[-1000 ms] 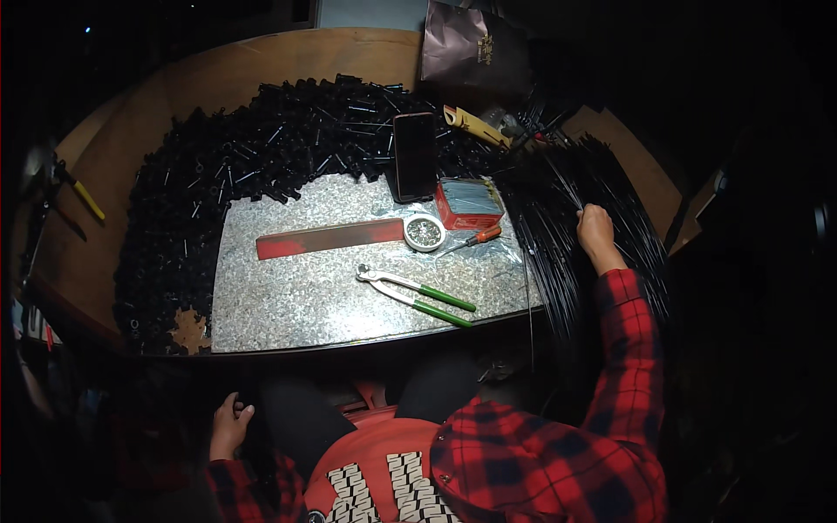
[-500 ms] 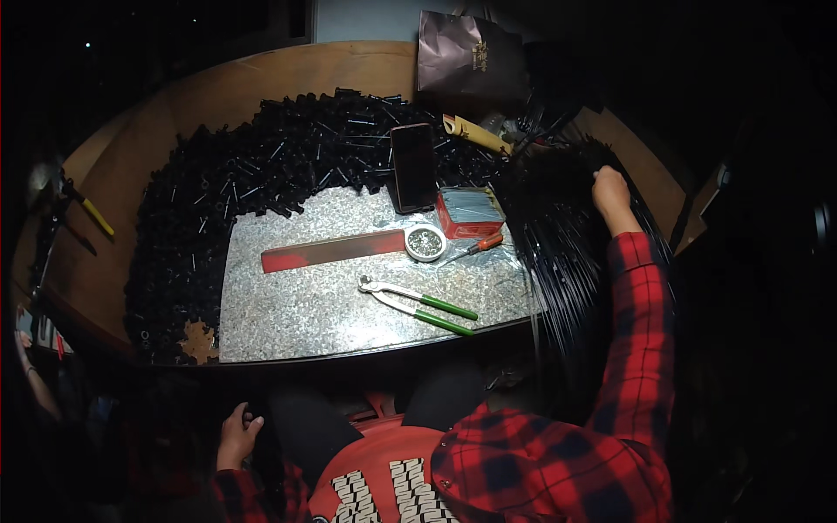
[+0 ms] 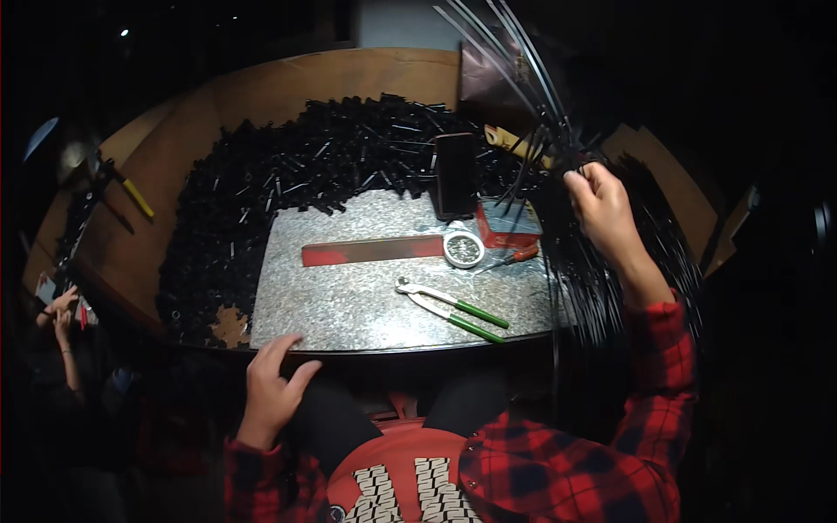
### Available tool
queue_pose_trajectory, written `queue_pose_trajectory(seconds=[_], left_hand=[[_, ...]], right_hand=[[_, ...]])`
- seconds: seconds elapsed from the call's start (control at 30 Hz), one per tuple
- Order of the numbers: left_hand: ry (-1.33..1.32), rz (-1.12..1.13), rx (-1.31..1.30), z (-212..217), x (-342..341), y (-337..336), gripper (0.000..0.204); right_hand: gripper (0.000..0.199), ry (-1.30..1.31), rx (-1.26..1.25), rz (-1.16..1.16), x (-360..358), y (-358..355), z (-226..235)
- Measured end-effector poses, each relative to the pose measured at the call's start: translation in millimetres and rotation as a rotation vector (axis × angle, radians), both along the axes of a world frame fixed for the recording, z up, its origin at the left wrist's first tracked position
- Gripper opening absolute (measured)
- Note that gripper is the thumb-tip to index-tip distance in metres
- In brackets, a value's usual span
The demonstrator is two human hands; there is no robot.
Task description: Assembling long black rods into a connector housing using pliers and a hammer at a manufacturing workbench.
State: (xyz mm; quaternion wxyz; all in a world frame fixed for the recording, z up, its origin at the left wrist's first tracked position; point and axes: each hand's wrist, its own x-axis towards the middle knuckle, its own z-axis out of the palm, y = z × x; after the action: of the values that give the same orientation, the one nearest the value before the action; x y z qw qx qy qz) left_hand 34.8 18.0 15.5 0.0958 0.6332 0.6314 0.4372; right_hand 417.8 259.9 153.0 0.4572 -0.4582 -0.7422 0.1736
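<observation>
My right hand (image 3: 608, 213) is raised over the right side of the workbench, closed round a bundle of long thin black strips (image 3: 545, 87). Their ends fan upward past a paper bag. More such strips (image 3: 593, 305) hang over the bench's right edge below that wrist. My left hand (image 3: 275, 388) is at the front edge of the speckled board (image 3: 331, 305), thumb and fingers apart, with nothing in it. Nearby on the board lie pincers (image 3: 478, 317) with green handles, their jaws parted. Behind them rest a red-brown bar (image 3: 375, 251) and a round white dish (image 3: 463, 250) of tiny pieces.
A heap of small black parts (image 3: 323, 157) borders the board inside a wooden wall (image 3: 340, 72). A dark phone (image 3: 455, 174) stands by a red box (image 3: 510, 237) and an orange-handled tool (image 3: 523, 253). Another person's hands (image 3: 63, 312) show at far left.
My right hand has lifted strips from the pile and come nearer, left and down. My left hand has risen from beside my lap to the board's edge, its fingers spreading. The view has shifted slightly.
</observation>
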Motion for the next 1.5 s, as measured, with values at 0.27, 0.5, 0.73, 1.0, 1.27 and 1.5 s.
queue_pose_trajectory(seconds=[0.27,0.5,0.73,1.0,1.27,1.5], left_hand=[[0.226,0.040,0.357,63,66,77,0.103],[-0.398,-0.171,0.511,49,49,93,0.024],[-0.590,-0.321,0.196,75,33,81,0.047],[-0.292,-0.473,0.138,81,40,69,0.026],[-0.646,-0.061,0.452,77,7,82,0.018],[-0.741,0.109,0.531,92,-38,73,0.015]], right_hand=[[0.015,-0.125,-0.003,0.446,-105,-91,-34],[0.014,-0.115,-0.382,0.735,-137,-122,-41],[0.014,-0.009,-0.448,0.785,-142,-126,-47],[0.021,0.178,-0.593,0.892,-151,-118,-42],[0.031,-0.019,-0.444,0.892,-146,-122,-37],[0.040,-0.331,-0.437,0.815,-105,-134,-38]])
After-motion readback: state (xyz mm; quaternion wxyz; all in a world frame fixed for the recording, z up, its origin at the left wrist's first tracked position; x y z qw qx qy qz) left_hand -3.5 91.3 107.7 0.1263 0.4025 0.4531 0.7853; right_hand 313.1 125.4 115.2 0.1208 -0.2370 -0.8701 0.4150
